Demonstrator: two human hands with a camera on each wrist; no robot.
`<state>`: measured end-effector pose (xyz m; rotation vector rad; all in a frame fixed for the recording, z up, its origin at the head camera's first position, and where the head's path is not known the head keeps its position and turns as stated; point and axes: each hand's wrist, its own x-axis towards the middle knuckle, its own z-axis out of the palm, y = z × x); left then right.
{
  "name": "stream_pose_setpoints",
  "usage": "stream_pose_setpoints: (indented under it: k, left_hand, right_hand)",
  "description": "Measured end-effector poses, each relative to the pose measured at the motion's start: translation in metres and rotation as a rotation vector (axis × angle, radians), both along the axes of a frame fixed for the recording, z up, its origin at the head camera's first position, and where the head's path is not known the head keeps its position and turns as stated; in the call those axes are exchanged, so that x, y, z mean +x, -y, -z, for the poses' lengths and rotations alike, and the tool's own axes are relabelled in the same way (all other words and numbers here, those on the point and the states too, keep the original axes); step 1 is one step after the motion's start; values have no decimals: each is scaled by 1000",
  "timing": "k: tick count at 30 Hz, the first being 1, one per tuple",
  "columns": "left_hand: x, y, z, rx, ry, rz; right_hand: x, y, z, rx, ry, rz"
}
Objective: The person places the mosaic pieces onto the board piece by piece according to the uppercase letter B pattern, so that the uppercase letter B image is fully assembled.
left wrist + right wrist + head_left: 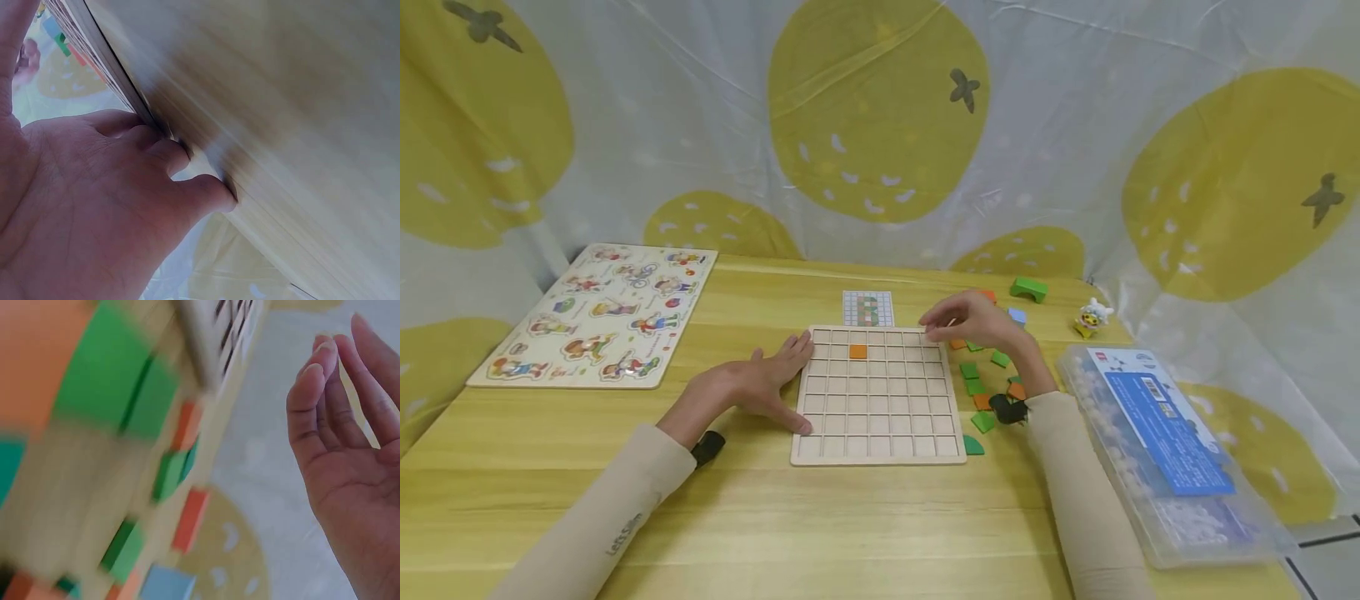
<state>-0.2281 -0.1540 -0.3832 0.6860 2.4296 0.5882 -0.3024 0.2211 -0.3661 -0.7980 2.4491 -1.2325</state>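
Observation:
A wooden grid board (880, 404) lies on the table, one orange square tile (858, 352) in a cell near its top. My left hand (767, 383) rests at the board's left side, thumb near the lower corner and fingers along the upper edge; the left wrist view shows fingertips right at the edge (119, 69). Over the board's top right corner hovers my right hand (973, 321), fingers lightly bent with nothing between them in the right wrist view. Green tiles (103, 369) and orange tiles lie beside the board, below this hand.
Behind the board lies a small pattern card (868, 308). A picture puzzle board (598, 321) is at the left. To the right are a clear plastic box (1165, 467) with a blue label, a small figurine (1092, 318) and a green arch block (1028, 289). A patterned curtain hangs behind.

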Motion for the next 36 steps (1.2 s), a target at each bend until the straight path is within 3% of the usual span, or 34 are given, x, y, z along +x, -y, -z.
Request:
stream_pose_setpoints:
  k: [4, 11, 18, 28, 36]
  left_hand:
    - [1, 2, 0, 7, 1, -1]
    - [3, 5, 0, 20, 7, -4]
    - [5, 7, -1, 43, 10, -8]
    - [3, 5, 0, 44, 7, 0]
    - [1, 1, -1, 41, 19, -2]
  right_hand:
    - [0, -39, 10, 15, 25, 106]
    - [-2, -72, 20, 109, 42, 179]
    - [-7, -78, 21, 139, 78, 199]
    - [-10, -77, 25, 182, 10, 165]
    - [-9, -75, 25, 251, 21, 206]
